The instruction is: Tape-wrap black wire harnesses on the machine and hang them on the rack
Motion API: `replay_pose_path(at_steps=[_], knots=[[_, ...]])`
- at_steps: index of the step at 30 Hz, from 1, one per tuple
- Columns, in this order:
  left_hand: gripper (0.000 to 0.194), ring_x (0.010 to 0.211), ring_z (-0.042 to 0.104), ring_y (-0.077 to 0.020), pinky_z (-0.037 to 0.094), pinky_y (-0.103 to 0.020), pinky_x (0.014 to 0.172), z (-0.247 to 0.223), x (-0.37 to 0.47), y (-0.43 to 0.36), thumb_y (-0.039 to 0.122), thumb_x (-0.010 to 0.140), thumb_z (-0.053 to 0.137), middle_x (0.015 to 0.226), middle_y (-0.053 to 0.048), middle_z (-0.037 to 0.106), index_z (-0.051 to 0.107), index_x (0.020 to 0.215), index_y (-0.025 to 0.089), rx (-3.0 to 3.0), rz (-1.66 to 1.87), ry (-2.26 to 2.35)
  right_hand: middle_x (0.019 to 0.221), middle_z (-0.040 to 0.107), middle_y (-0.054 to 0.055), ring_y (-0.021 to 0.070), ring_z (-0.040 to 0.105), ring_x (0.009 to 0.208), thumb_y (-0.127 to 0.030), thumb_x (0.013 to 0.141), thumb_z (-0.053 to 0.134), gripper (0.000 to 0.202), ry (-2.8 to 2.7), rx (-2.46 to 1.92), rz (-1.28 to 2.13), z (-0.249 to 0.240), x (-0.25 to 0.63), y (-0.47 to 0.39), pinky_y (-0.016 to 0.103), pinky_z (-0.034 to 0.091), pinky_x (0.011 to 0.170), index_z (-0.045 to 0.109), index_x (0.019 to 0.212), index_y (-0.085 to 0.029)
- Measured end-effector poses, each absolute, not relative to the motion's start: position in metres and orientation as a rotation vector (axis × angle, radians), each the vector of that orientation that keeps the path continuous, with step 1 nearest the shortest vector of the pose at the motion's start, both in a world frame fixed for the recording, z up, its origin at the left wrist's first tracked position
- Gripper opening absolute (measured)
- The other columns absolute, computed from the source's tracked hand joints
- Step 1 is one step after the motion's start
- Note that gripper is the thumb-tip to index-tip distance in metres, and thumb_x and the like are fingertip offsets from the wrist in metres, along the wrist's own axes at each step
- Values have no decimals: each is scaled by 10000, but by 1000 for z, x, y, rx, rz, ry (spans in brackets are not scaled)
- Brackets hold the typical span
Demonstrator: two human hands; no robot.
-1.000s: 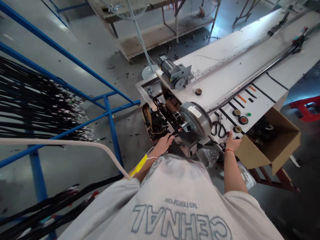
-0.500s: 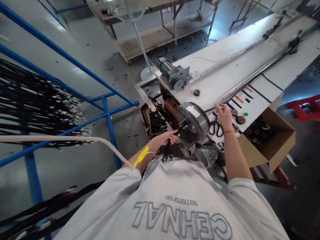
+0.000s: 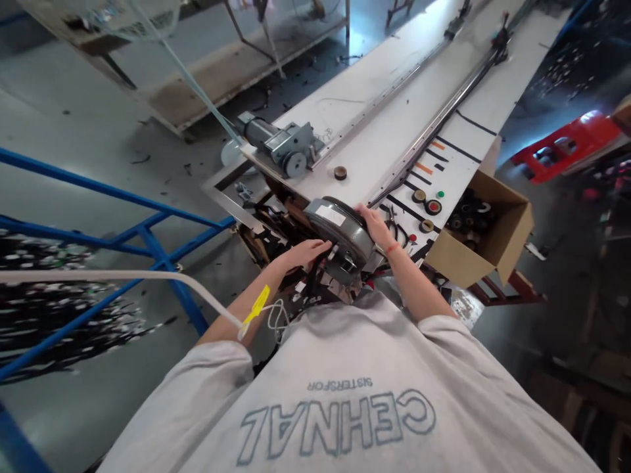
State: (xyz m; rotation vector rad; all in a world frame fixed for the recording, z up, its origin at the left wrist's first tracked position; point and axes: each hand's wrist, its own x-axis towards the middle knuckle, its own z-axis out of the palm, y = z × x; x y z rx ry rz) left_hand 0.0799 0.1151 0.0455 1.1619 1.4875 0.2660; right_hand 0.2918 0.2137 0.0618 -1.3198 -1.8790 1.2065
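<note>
A grey round drum (image 3: 340, 226) with a white label stands at the near end of the long white table (image 3: 365, 151). My left hand (image 3: 311, 251) is at its left side, fingers bent near a black cable bundle (image 3: 311, 282); what the fingers hold, if anything, is too small to tell. On the drum's right side, my right hand (image 3: 372, 223) is beside the dark rim, fingertips near the black cables (image 3: 392, 187) that run up along the table. Its fingers look bent, and their contents are hidden. Black scissors (image 3: 397, 230) lie just right of that hand.
A motor (image 3: 280, 144) sits at the table's left corner. Tape rolls (image 3: 419, 196) lie right of the cables, near an open cardboard box (image 3: 513, 230) of rolls. Blue rack bars (image 3: 158, 246) stand at the left. A pale hose (image 3: 182, 277) crosses by my left arm.
The view has swung right, so the table sits further left. My right hand has come in closer to the drum's rim. My left hand has moved away from the cable end it held.
</note>
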Motion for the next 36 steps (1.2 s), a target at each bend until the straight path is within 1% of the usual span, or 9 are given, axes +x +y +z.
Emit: replay_pose_path(at_steps=[4,7,11,17,22,26,31,33,36], knots=[[346,870,673,-255,454,-267,725,86,85,112,492,867,557,847,-86,724,682,967,185,1792,-55,1825,1091,624,152,267,589,1035,-266,929,532,202,-2045,-1957,617,34,332,189,334,474,858,635,1026,-123],[386,869,675,-246,442,-253,702,115,71,113,521,910,490,872,-82,729,690,969,197,1876,-95,1955,1125,602,216,300,600,1022,-182,788,640,353,-1991,-2279,559,23,361,180,383,480,867,579,1122,-83],[376,782,674,-226,430,-243,659,122,45,115,485,941,468,737,-62,708,691,914,185,1795,-62,2015,881,653,108,260,628,867,-324,757,658,297,-1730,-1874,1217,37,385,151,391,513,811,607,975,-129],[272,772,674,-193,432,-223,653,100,37,110,387,934,533,830,-55,725,644,1074,182,1717,146,2016,941,678,111,256,644,939,-756,754,602,588,-1494,-701,2411,80,306,81,388,526,845,630,883,-183],[275,777,676,-195,450,-232,719,112,38,110,380,958,504,790,-54,708,646,1074,175,1725,107,1985,620,629,95,225,648,604,-946,713,324,748,-1129,-937,2688,68,227,75,304,510,513,464,617,-217],[290,876,688,-240,475,-285,805,100,46,117,284,989,429,888,-127,708,631,1122,124,1760,-80,1982,633,647,105,198,632,528,-903,752,366,699,-1220,-988,2493,68,285,69,241,436,428,412,617,-219],[436,1054,652,-343,484,-423,887,57,70,132,37,926,347,1039,-268,659,455,1348,12,1598,-74,2208,532,589,56,192,573,457,-813,765,459,602,-1299,-1732,1677,56,367,123,283,452,458,452,609,-231],[494,1070,645,-353,489,-450,891,45,76,135,17,906,356,1074,-276,645,398,1398,12,1500,3,2237,511,571,72,237,594,512,-738,752,542,541,-1492,-2040,1357,51,373,154,345,491,534,499,595,-223],[648,1197,571,-323,481,-433,947,37,75,128,-35,844,387,1342,-262,519,303,1476,81,1517,209,2243,726,666,151,304,652,750,-602,758,622,429,-1712,-2106,855,64,371,175,436,512,749,603,705,-176]])
